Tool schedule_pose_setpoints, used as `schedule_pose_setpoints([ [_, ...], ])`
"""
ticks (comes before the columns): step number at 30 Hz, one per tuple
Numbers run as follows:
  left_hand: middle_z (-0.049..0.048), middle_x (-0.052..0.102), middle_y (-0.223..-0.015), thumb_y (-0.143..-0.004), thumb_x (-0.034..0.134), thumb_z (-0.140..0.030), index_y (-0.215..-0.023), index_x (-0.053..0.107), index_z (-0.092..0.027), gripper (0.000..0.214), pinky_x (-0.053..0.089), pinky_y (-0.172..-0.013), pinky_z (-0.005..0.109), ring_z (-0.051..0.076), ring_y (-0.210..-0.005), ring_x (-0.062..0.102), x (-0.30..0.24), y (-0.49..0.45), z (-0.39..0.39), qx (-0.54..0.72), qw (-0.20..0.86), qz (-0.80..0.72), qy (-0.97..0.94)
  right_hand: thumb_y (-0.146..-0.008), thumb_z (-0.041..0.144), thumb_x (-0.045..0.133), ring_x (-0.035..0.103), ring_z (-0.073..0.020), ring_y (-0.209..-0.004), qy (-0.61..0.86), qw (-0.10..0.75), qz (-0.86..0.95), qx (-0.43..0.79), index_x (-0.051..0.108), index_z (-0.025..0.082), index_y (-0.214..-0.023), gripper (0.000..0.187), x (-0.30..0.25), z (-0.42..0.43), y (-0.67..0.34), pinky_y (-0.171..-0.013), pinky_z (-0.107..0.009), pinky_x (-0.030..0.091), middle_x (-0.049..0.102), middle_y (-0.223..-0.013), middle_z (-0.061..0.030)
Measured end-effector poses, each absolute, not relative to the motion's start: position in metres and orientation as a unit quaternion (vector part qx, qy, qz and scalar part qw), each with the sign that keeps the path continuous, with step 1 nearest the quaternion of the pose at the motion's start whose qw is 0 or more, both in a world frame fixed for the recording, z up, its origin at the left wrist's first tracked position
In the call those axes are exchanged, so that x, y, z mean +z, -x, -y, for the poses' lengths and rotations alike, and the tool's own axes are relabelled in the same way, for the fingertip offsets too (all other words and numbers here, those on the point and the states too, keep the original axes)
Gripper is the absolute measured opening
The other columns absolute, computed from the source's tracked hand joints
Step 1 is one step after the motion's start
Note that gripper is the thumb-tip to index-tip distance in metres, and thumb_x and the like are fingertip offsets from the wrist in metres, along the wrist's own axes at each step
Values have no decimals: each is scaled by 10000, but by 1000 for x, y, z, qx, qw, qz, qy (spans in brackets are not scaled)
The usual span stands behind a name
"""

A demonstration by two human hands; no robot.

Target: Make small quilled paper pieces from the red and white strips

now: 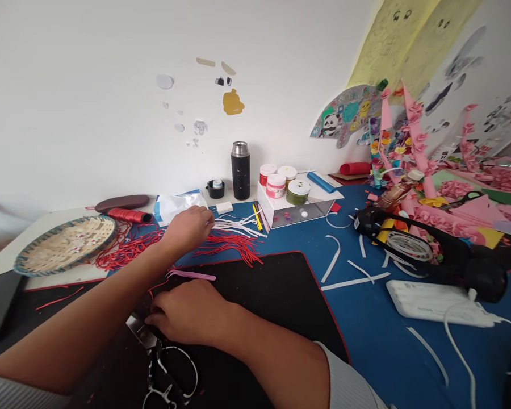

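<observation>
My left hand (189, 227) reaches over the far edge of the black mat, fingers curled together beside a bundle of white strips (241, 226). What it holds, if anything, is hidden. Red cords (234, 245) lie fanned out below and to both sides of it. Closer to me, my right hand (191, 312) is closed over the mat, with a thin red cord (158, 286) at its fingers. Pink tweezers (196, 275) lie just beyond it. Scissors with black-and-white handles (166, 369) rest on the mat, their blades partly beneath my right fingers.
A woven basket (68, 244) and a red cord spool (130, 216) are at left. A black flask (241, 173) stands by the wall, near a box (302, 213) bearing several jars. On the right are paper strips (355, 281), a white power bank (438, 304) and a black glue gun (447, 258).
</observation>
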State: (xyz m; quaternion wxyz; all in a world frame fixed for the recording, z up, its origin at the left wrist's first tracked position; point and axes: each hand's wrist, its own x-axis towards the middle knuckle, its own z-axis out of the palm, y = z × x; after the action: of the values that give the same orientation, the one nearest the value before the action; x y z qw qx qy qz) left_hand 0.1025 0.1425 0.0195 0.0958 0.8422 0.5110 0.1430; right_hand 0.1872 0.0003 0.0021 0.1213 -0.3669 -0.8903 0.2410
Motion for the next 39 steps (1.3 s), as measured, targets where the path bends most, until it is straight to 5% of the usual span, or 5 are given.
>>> schedule_pose_setpoints([
  [5, 60, 762, -776, -849, 620, -440, -846, 741, -233, 240, 490, -643, 340, 259, -709, 676, 35, -83, -141, 170, 193, -539, -802, -1032, 418, 560, 760, -295, -931, 371, 137, 881, 259, 767, 191, -1017, 307, 0, -1, -187, -719, -357, 546, 812, -986, -99],
  [12, 3, 613, -622, -673, 879, -504, -653, 710, -210, 340, 430, -581, 273, 149, -586, 508, 39, -44, -98, 319, 575, -489, -573, -1005, 395, 641, 740, -221, -950, 393, 198, 814, 378, 778, 241, -1046, 211, 8, 1, -190, -720, -282, 476, 817, -1026, -24],
  [17, -8, 583, -574, -665, 887, -563, -585, 671, -227, 408, 406, -523, 273, 146, -540, 459, 48, -17, -51, 348, 609, -503, -504, -991, 343, 662, 651, -124, -649, 402, 286, 706, 509, 758, 219, -1025, 160, 5, -1, -192, -619, -223, 449, 716, -743, 25],
  [23, -13, 563, -569, -633, 897, -598, -648, 751, -255, 373, 398, -523, 273, 150, -535, 444, 36, 4, -19, 340, 613, -519, -489, -1007, 389, 643, 520, -82, -480, 370, 329, 571, 655, 683, 174, -1023, 219, 1, -6, -191, -462, -199, 396, 633, -685, 40],
  [39, 3, 685, -739, -739, 922, -434, -997, 762, -200, 384, 438, -576, 230, 137, -621, 560, 10, 13, -12, 341, 671, -447, -484, -902, 557, 677, 503, -79, -427, 398, 417, 513, 636, 705, 149, -967, 414, -12, -18, -195, -397, -192, 347, 588, -585, 48],
])
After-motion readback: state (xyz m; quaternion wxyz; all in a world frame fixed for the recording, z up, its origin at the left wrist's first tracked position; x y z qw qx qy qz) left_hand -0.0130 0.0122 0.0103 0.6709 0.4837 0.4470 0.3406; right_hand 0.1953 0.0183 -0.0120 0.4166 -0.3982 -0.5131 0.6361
